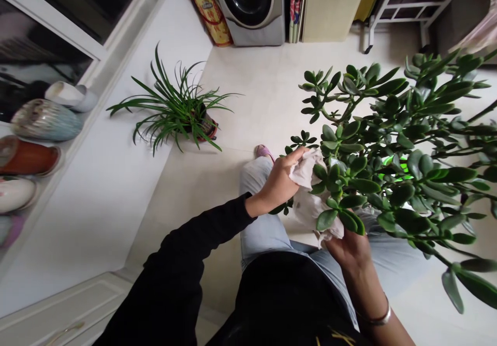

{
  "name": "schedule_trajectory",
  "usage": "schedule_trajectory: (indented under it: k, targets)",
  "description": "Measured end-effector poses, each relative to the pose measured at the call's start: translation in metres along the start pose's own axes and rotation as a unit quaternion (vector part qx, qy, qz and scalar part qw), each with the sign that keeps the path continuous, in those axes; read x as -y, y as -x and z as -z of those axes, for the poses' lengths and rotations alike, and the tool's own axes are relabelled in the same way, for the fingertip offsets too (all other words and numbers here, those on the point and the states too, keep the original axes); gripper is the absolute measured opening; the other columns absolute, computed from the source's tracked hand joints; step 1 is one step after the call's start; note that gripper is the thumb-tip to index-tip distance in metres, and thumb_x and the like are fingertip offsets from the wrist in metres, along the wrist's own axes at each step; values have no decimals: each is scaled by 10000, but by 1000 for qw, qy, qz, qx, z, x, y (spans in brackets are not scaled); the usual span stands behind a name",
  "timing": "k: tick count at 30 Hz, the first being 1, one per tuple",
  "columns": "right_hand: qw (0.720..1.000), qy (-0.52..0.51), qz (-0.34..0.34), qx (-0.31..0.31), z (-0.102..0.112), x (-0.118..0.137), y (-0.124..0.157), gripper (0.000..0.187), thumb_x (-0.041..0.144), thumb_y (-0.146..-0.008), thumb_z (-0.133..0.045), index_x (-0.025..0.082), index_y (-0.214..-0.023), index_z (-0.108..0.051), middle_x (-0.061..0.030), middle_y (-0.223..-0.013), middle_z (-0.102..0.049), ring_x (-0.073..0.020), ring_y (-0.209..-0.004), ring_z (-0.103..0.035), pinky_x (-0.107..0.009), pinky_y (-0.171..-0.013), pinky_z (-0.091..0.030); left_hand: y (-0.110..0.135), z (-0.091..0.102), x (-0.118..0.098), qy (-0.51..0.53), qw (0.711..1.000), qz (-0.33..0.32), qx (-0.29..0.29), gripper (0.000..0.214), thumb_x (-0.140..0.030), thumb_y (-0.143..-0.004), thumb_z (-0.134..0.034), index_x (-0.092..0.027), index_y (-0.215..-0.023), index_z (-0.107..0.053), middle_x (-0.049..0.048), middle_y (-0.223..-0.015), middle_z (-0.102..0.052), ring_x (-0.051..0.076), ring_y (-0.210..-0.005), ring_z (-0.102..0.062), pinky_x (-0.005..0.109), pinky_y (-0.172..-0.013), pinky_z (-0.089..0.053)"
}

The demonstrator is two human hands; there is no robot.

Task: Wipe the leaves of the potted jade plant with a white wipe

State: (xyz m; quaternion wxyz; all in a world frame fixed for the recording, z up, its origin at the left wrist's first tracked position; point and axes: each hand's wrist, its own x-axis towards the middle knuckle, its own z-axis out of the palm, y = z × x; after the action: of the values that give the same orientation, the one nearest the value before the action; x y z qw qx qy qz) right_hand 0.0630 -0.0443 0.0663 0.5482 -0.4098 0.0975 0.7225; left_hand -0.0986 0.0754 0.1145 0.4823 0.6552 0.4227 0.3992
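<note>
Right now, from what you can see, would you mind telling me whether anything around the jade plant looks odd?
A vivid green patch shows among the jade plant leaves, right of the crumpled white tissue. It is far brighter than the foliage, and too hidden to identify.

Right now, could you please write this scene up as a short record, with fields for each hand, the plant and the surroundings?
Left hand: grips a white tissue against the leaves.
Right hand: at the tissue's lower edge, partly behind leaves; metal bangle on the wrist.
Plant: jade plant with thick, glossy leaves, touching the tissue.
Rest: spider plant in a red pot on the floor; row of shoes at left; front-loading washing machine ahead.
</note>
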Motion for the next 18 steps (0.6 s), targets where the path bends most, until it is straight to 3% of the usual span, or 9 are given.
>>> schedule_trajectory:
  k: [6,9,12,14,18]
  targets:
    - [1000,-18,2,11,3,5,0,217,296,-777,-801,310,-991,-771,0,-970,-833,-209,-871,-772,-356,-778,-658,3,-2,-2,13,984,-120,-131,371,-425,-1029,-608,-215,-1334,-585,87,-1209,-734,174,-1066,-718,295,-980,-571]
    - [999,-33,-18,16,4,5,1,116,299,-794,-794,301,-907,-766,5,-939,-830,-190,-827,-765,-328,-730,-650,7,-3,-9,7,973,-178,-146,442,-446,-1035,-601,-240,-1419,-533,105,-1300,-711,212,-1182,-709,342,-1045,-570]
    - [999,-19,-20,43,2,4,1,102,323,-770,-826,269,-814,-751,9,-846,-812,-163,-761,-742,-288,-724,-635,12,-5,-15,-27,970,-219,-102,424,-379,-1040,-603,-241,-1437,-550,124,-1363,-687,239,-1254,-688,385,-1078,-570]
    - [998,-5,-16,58,-1,2,1,129,316,-746,-845,244,-772,-742,4,-780,-789,-150,-699,-712,-267,-692,-616,17,-4,-18,-61,969,-235,-44,436,-359,-1026,-627,-228,-1439,-573,141,-1401,-671,255,-1297,-669,408,-1111,-564]
    - [998,4,0,70,-9,2,0,94,276,-756,-816,256,-795,-733,18,-754,-763,-167,-667,-680,-327,-751,-626,25,4,-23,-87,963,-240,90,585,-483,-1010,-620,-158,-1490,-539,193,-1452,-646,293,-1368,-636,447,-1157,-556]
